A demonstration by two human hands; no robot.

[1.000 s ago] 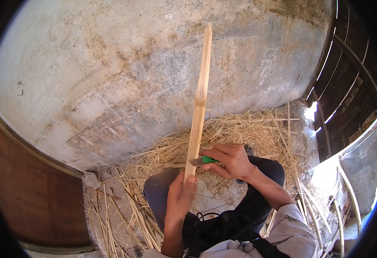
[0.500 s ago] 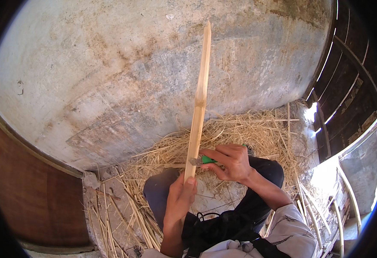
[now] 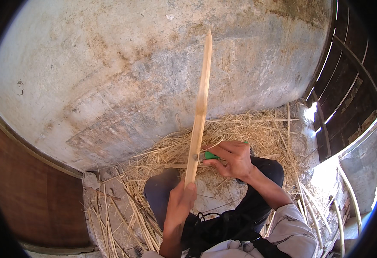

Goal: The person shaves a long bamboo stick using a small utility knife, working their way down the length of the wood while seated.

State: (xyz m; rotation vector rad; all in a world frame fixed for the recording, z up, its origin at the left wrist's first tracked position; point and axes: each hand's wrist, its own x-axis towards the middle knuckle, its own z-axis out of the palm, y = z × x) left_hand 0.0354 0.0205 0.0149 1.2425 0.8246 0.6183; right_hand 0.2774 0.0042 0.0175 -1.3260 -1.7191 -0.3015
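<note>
A long split bamboo strip (image 3: 199, 116), pale, with a node partway along and a tapered far end, points away from me and leans slightly right. My left hand (image 3: 180, 200) is closed around its near end, thumb lying along the top. My right hand (image 3: 231, 158) grips a green-handled knife (image 3: 211, 155) close to the strip's right side, a short way beyond my left hand. Its small metal end meets the strip; the blade is mostly hidden. A thin curled shaving shows between the knife and my right fingers.
A heap of pale shavings (image 3: 244, 124) covers the floor against the stained wall (image 3: 154, 77). Thin bamboo strips (image 3: 136, 210) lie left of my legs, longer rods (image 3: 339, 219) at the right. A brown wooden panel (image 3: 38, 185) stands at the left, dark slats (image 3: 347, 86) at the right.
The bamboo strip has slid a little toward me, its far tip now lower. My right hand with the knife has shifted slightly right and away from me, and a curled shaving now shows there.
</note>
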